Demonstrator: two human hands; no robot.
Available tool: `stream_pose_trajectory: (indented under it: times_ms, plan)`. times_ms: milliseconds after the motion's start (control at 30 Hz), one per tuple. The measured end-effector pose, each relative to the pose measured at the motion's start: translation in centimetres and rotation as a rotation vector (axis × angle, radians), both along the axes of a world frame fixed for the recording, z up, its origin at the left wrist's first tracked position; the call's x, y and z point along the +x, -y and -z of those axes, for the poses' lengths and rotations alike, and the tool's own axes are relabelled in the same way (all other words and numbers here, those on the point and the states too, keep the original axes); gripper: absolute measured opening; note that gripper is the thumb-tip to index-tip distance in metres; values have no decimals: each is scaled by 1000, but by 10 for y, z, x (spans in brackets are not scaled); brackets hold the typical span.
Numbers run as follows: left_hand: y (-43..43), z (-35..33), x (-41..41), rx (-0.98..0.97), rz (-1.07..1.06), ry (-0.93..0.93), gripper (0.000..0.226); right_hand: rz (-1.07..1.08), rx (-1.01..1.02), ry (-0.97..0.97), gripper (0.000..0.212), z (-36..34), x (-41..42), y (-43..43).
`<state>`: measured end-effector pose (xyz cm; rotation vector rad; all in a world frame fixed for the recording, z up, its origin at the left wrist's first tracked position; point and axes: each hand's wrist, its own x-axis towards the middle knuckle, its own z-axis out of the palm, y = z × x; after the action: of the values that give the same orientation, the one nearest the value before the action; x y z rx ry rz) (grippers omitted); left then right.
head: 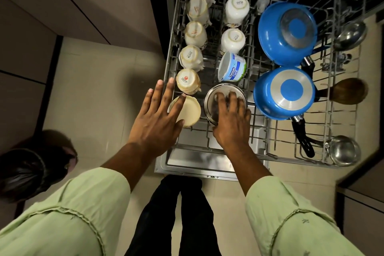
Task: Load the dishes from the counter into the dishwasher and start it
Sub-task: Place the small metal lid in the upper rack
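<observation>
Dishwasher rack [207, 141] pulled out over the open door [187, 162], viewed from above. Right hand [231, 122] is on a small steel bowl [224, 93] at the rack's near middle; fingers [233, 100] curled over its rim and into it, gripping, bowl tilted on the tines. Left hand [159, 116] is flat, fingers [159, 89] spread and holding nothing, hovering over the rack's near-left corner, partly covering a cream bowl [191, 111] lying upside down there; contact with that bowl can't be confirmed. Left column: row of inverted cups [192, 57] running front to back, nearest one marked with a red logo [188, 82]. Middle column: two more inverted white cups [232, 40], then a white-and-blue curd tub [231, 66] lying on its side just behind the steel bowl. Right of these: two blue saucepans [286, 33] upside down, one behind the other, black handles [301, 131] pointing toward the person; the near pan [284, 93] sits just beside the steel bowl. Far-right strip: steel ladles [351, 35] at the back and at the near corner [342, 149], with a wooden spoon [349, 90] between them. Light green sleeves [87, 203] on both arms, dark trousers [180, 214] below, tiled floor [99, 89] to the left of the dishwasher.
</observation>
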<state>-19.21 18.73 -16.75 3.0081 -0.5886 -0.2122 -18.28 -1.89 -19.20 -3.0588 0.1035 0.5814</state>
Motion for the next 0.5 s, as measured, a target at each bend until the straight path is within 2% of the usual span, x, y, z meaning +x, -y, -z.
stream_pose_trajectory:
  times_ms: [300, 500]
  plan:
    - [3, -17, -13, -5, -15, 4, 63, 122, 58, 46, 82, -13, -22, 15]
    - [27, -34, -50, -74, 167, 30, 56, 207, 98, 85, 66, -31, -53, 36]
